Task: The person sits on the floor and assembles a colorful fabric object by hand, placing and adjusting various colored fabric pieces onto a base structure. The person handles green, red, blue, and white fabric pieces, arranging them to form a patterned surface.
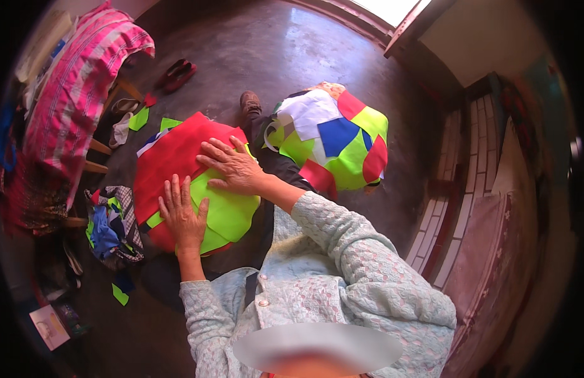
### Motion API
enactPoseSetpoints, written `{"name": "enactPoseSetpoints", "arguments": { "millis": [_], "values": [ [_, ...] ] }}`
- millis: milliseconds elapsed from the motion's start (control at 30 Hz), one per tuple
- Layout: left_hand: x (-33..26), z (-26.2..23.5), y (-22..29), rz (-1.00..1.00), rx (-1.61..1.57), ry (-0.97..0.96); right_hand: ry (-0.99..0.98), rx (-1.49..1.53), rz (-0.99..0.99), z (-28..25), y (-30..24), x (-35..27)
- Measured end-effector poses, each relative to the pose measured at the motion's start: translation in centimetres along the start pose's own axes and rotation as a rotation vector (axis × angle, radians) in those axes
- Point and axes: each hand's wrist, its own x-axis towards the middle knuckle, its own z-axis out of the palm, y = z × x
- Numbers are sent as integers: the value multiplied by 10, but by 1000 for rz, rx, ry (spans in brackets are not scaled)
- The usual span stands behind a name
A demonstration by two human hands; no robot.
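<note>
My left hand (183, 215) lies flat with its fingers stretched out. It rests where a large red cloth piece (169, 154) meets bright yellow-green cloth pieces (232, 217). Farther to the right, my right hand (232, 167) presses flat on the same pieces, fingers spread. The cloth pieces cover a rounded shape low in front of me; what lies beneath them is hidden. Right of it is a second rounded patchwork (338, 137) of white, blue, red and yellow-green cloth. Neither hand grips anything.
A checked cloth bundle of scraps (112, 227) lies at the left, near loose green scraps (120, 294). Dark red shoes (176, 75) sit farther off. A pink plaid cloth (84, 82) drapes over wooden furniture. My shoe (250, 103) shows between the two rounded shapes.
</note>
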Motion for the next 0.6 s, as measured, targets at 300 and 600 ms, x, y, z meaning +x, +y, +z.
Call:
{"name": "enactPoseSetpoints", "arguments": {
  "millis": [300, 600],
  "values": [
    [0, 1, -1, 8, 29, 2, 461, 65, 204, -66, 47, -78],
    [-1, 1, -1, 1, 4, -1, 599, -419, 1238, -101, 173, -258]
  ]
}}
